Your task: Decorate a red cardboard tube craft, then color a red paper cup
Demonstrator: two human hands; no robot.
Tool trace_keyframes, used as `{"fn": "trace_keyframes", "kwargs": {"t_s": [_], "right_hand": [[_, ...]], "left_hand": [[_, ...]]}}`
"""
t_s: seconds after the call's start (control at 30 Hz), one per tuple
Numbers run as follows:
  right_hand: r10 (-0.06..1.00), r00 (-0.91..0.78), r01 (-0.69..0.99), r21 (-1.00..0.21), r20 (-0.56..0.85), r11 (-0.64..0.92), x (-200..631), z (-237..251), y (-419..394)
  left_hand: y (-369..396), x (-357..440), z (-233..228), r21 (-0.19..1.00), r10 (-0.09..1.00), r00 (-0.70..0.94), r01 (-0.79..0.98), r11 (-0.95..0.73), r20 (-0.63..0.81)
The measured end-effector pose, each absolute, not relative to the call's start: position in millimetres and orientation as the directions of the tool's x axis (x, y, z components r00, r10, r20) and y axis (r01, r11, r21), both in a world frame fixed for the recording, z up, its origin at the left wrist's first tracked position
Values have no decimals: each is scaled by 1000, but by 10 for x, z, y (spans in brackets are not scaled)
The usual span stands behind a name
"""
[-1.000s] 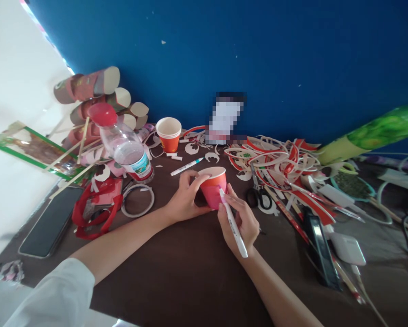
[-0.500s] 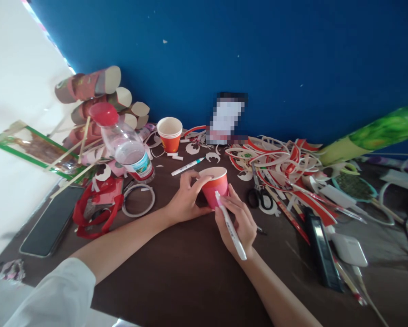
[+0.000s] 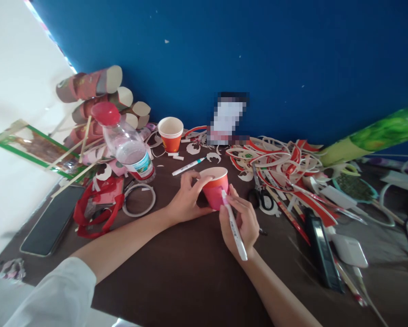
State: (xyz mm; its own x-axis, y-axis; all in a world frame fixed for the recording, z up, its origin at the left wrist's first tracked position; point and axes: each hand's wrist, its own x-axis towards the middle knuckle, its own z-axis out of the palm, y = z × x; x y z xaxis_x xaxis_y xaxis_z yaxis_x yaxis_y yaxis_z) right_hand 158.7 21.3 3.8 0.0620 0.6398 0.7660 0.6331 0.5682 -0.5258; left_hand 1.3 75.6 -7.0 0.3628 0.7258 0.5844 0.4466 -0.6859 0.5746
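Observation:
A red paper cup (image 3: 216, 186) stands upright on the dark brown table (image 3: 190, 272). My left hand (image 3: 185, 200) wraps around its left side and holds it steady. My right hand (image 3: 241, 222) grips a white marker pen (image 3: 234, 225), whose pink tip touches the cup's front wall. A second white pen (image 3: 187, 166) lies on the table just behind the cup.
A plastic bottle with a red cap (image 3: 125, 145), a stack of orange cups (image 3: 170, 133) and cut cup tubes (image 3: 98, 97) stand at the back left. Black scissors (image 3: 258, 193) and a heap of red and white paper strips (image 3: 286, 163) lie to the right. A phone (image 3: 50, 220) lies at the left edge.
My right hand has shifted the marker tip slightly left and then back right along the cup's wall. My left hand and the cup have stayed put.

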Motion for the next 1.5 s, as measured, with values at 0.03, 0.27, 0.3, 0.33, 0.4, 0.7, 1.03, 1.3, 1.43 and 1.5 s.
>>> {"fn": "trace_keyframes", "kwargs": {"t_s": [0.03,0.27,0.3,0.33,0.4,0.7,1.03,1.3,1.43,1.5], "right_hand": [[645,98,625,-551,758,553,1589,33,216],[614,-33,621,-465,789,631,1593,38,231],[610,-56,619,-452,790,642,1594,41,230],[612,-59,615,-455,788,644,1594,41,230],[637,-7,598,-507,771,621,1596,33,231],[765,371,490,-811,526,320,1641,38,263],[702,264,568,-695,661,441,1604,-32,193],[685,164,589,-627,710,509,1596,35,198],[682,149,614,-607,716,505,1607,30,205],[663,77,639,-547,745,541,1602,44,208]], "left_hand": [[756,14,-65,575,725,364,444,-687,585],[762,13,-74,580,729,359,445,-683,583],[762,12,-75,577,729,362,448,-683,581],[762,11,-75,577,730,366,451,-681,576],[760,11,-72,584,741,368,458,-670,562],[744,7,-51,596,754,377,462,-657,538],[763,13,9,542,737,331,515,-664,589],[726,-6,-11,455,682,360,538,-709,637],[713,-7,-16,444,683,370,551,-707,629],[710,-4,-14,450,687,371,549,-705,624]]}}
